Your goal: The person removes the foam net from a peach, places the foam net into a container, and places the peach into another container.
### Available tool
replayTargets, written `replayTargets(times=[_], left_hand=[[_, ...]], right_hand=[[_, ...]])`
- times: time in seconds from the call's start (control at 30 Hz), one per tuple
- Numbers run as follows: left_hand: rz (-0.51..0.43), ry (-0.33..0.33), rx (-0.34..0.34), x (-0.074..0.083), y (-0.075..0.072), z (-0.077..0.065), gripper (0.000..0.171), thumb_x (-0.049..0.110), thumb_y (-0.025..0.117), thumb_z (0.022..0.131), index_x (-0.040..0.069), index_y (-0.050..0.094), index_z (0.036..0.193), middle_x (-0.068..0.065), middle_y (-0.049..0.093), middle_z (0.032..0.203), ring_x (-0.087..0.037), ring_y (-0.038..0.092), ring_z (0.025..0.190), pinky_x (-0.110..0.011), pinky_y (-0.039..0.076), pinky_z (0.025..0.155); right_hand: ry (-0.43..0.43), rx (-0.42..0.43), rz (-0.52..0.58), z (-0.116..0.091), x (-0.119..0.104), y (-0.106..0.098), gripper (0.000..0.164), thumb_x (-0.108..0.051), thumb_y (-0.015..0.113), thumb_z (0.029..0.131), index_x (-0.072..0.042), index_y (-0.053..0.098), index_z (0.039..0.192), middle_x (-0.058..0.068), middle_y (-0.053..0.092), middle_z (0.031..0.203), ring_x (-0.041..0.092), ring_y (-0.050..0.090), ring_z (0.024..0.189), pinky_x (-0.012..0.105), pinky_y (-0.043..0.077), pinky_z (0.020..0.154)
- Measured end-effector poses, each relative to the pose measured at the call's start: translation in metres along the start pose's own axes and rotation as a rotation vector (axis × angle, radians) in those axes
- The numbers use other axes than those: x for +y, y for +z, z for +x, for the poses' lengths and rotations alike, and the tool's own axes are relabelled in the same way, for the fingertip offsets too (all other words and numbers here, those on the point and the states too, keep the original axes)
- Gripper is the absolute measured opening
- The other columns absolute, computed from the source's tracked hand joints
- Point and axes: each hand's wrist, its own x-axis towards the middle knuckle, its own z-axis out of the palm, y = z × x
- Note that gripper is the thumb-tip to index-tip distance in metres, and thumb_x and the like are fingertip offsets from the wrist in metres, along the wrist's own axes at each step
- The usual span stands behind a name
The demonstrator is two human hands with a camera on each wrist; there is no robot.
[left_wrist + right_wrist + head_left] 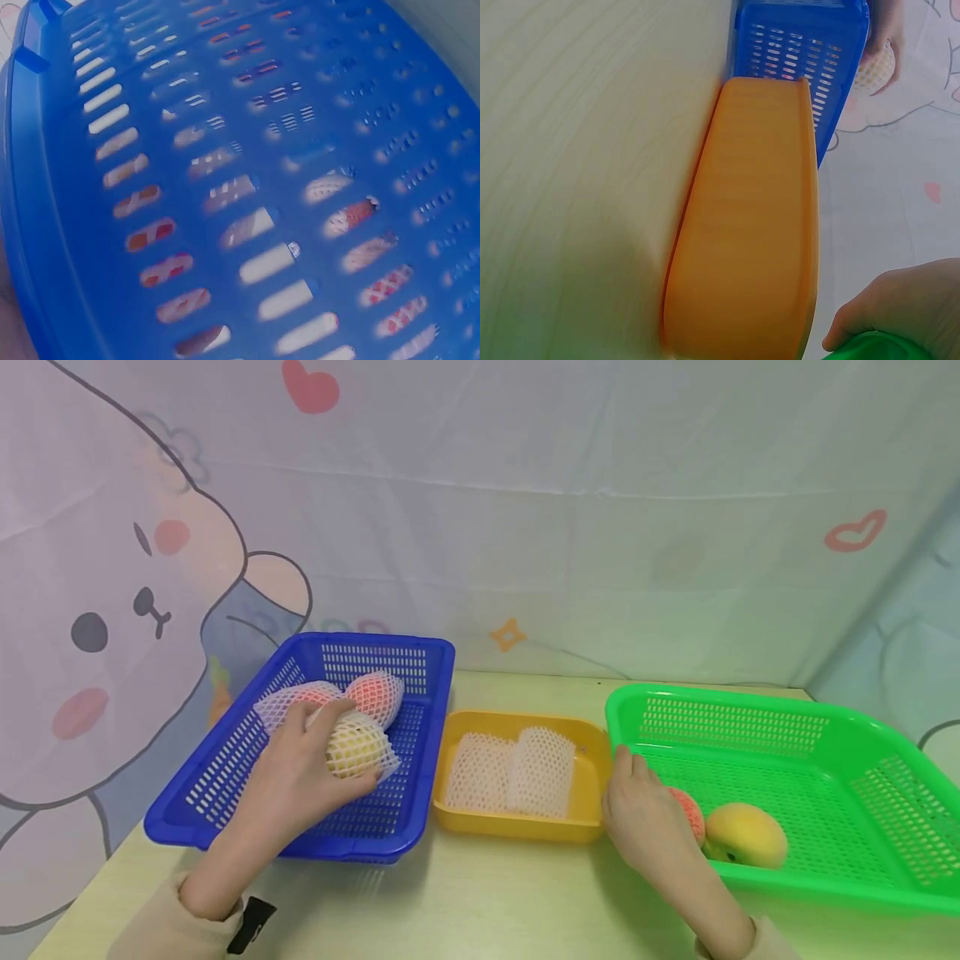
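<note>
My left hand (296, 777) grips a yellow fruit (356, 750) wrapped in a white foam net, thumb on the near side and fingers over the top. It is over the blue basket (441, 727), where two reddish fruits in foam nets (377, 697) lie just behind it. In the left wrist view the slotted blue basket wall (187, 180) fills the picture and hides that hand's hold. My right hand (648, 818) holds the left rim of the green basket (720, 697), fingers bent over the edge. Beside it inside are a reddish fruit (688, 812), partly covered by the hand, and a yellow mango-like fruit (750, 835).
Between the baskets stands a shallow orange-yellow tray (517, 832) with two flat white foam nets (542, 772) in it. All three containers sit on a pale wooden table (480, 893). A printed cloth (525, 527) hangs behind.
</note>
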Motion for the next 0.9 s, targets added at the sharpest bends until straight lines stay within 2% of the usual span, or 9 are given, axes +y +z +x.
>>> replayTargets(times=[0.2,0.47,0.63,0.9], left_hand=[[-0.044,0.033,0.049,0.008,0.000,-0.002,0.078,0.043,0.079,0.070,0.017,0.047,0.135,-0.021,0.047,0.122,-0.035,0.056,0.092,-0.045,0.052,0.067],[-0.099,0.074,0.070,0.020,0.001,-0.007,0.075,0.040,0.081,0.069,0.020,0.047,0.134,-0.018,0.046,0.124,-0.034,0.058,0.092,-0.046,0.054,0.067],[-0.153,0.097,0.086,0.027,0.002,-0.008,0.074,0.037,0.082,0.069,0.020,0.048,0.133,-0.015,0.047,0.120,-0.032,0.057,0.093,-0.045,0.054,0.068],[-0.178,0.139,0.095,0.035,0.007,-0.009,0.078,0.037,0.084,0.067,0.024,0.047,0.134,-0.011,0.046,0.123,-0.029,0.057,0.094,-0.044,0.055,0.071]], right_hand=[[0.014,-0.011,0.011,0.000,-0.001,-0.001,0.034,0.000,0.055,0.083,0.021,0.049,0.110,0.017,0.052,0.073,0.017,0.040,0.052,0.022,0.038,0.042],[0.023,-0.033,0.017,0.001,-0.001,-0.002,0.035,0.000,0.056,0.084,0.021,0.049,0.111,0.019,0.055,0.076,0.019,0.045,0.054,0.025,0.042,0.043],[0.030,-0.046,0.018,0.001,-0.001,-0.001,0.035,0.000,0.055,0.085,0.021,0.049,0.111,0.018,0.054,0.075,0.018,0.042,0.053,0.024,0.041,0.043],[0.036,-0.044,0.025,0.001,-0.001,-0.001,0.032,0.000,0.055,0.084,0.019,0.049,0.108,0.013,0.048,0.070,0.016,0.037,0.052,0.022,0.035,0.041]])
